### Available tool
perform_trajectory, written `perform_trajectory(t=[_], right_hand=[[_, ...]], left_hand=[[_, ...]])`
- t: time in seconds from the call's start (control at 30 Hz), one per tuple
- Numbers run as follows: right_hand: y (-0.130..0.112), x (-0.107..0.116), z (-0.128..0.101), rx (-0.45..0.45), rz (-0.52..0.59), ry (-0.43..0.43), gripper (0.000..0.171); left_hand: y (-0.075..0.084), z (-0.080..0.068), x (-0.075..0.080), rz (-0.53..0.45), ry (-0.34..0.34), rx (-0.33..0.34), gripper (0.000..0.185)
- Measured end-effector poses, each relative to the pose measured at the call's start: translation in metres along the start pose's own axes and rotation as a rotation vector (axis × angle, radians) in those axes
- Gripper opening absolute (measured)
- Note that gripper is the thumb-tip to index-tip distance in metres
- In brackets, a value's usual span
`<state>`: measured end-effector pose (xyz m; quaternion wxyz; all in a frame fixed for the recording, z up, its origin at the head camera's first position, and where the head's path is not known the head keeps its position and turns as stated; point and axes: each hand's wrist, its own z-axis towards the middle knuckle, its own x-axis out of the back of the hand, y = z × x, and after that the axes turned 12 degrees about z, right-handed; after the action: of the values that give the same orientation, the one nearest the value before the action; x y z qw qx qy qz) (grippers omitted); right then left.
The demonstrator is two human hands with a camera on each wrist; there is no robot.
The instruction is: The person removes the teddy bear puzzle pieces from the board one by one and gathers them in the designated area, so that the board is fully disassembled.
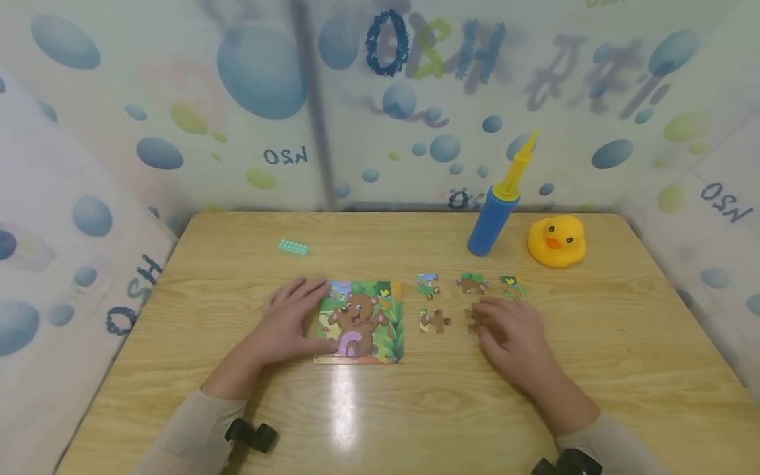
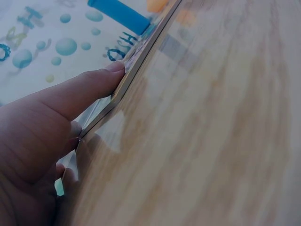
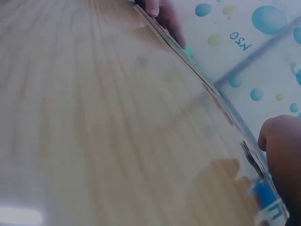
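Observation:
A square bear jigsaw board [image 1: 363, 323] lies flat at the middle of the wooden table [image 1: 415, 409]. My left hand [image 1: 295, 318] rests on its left edge with straight fingers, and the thumb [image 2: 89, 89] presses against the board's rim [image 2: 123, 84]. Right of the board lie several loose pieces: one [image 1: 427, 285], another [image 1: 472, 284], a third [image 1: 512, 287] and a brown one [image 1: 435, 320]. My right hand [image 1: 483, 321] curls its fingers over a further brown puzzle piece [image 1: 472, 315], which is mostly hidden. One finger of the right hand [image 3: 282, 150] shows in the right wrist view.
A blue and yellow hand pump [image 1: 495, 214] stands at the back right, with a yellow rubber duck [image 1: 556, 241] beside it. A small teal brick [image 1: 293, 247] lies at the back left. Bubble-printed walls [image 1: 71, 218] enclose the table on three sides.

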<state>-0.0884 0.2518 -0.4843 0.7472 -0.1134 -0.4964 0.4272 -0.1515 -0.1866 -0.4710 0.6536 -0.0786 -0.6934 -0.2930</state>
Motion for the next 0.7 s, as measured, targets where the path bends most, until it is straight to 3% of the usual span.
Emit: perform_trajectory(t=[0.4,0.7], right_hand=[[-0.023,-0.035,0.016,0.137,-0.002,0.010,0.026],[-0.038,-0.056,0.025,0.135,-0.007,-0.061,0.025]], left_hand=[[-0.001,-0.001,0.002,-0.001,0.000,0.007,0.115],[0.001,0.001,0.001,0.000,-0.006,0.010,0.115]])
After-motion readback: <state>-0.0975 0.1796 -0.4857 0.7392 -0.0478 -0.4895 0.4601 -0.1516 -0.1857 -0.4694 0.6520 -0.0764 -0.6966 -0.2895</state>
